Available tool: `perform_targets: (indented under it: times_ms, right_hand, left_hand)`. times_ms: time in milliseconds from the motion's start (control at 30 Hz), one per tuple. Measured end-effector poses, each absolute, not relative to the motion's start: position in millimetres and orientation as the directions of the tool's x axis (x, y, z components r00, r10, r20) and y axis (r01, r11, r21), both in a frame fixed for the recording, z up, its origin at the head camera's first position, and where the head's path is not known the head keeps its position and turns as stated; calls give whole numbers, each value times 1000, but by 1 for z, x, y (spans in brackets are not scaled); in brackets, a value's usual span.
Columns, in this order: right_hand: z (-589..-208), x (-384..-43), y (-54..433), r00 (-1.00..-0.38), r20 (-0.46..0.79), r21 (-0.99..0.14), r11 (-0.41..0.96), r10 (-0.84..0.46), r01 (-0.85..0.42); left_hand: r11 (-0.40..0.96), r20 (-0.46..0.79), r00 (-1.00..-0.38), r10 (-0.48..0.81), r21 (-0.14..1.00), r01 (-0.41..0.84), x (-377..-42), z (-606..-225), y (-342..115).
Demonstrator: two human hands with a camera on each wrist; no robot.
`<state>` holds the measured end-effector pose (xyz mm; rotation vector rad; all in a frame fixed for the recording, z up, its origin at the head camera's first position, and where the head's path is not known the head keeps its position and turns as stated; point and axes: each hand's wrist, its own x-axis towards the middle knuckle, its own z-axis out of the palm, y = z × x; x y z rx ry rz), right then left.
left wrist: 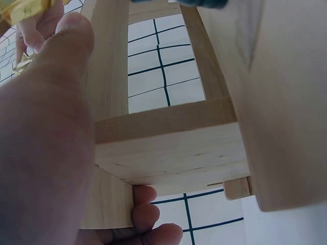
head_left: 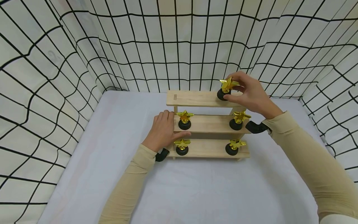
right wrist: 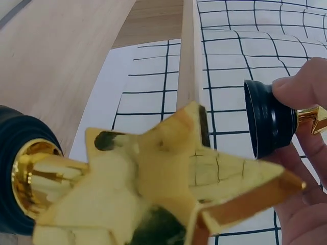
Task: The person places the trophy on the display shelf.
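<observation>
A light wooden three-tier shelf [head_left: 207, 123] stands in the middle of the head view. My left hand [head_left: 162, 130] grips its left end, thumb over the board and fingers [left wrist: 145, 214] curled around the edge in the left wrist view. Above the top tier's right end, my right hand [head_left: 251, 95] pinches a gold star trophy by its black base [right wrist: 268, 120]; whether the base touches the board I cannot tell. Star trophies stand at the left [head_left: 184, 121] and right [head_left: 236, 121] of the middle tier, and at the left [head_left: 182, 147] and right [head_left: 232, 147] of the bottom one.
A white cloth [head_left: 209, 189] covers the table under the shelf. White walls with a black grid [head_left: 134, 49] rise behind and on both sides; the back one is close behind the top tier. A large gold star [right wrist: 153, 178] fills the right wrist view's foreground.
</observation>
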<state>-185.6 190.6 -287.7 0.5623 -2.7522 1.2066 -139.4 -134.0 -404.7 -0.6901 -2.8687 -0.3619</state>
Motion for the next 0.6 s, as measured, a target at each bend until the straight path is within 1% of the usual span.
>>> perform_targets:
  times_ms: [233, 400, 600]
  right_hand:
    - [-287, -192, 184, -912, 207, -693, 605, -354, -392]
    - [-288, -197, 179, -903, 205, -708, 580, -378, -403]
    - [-290, -201, 176, -901, 186, -703, 588, -391, -400]
  left_hand:
    - [866, 196, -890, 412, 221, 449, -140, -405, -133]
    - [867, 196, -890, 411, 217, 448, -140, -404, -132]
    - [867, 211, -885, 415, 204, 456, -139, -403, -133]
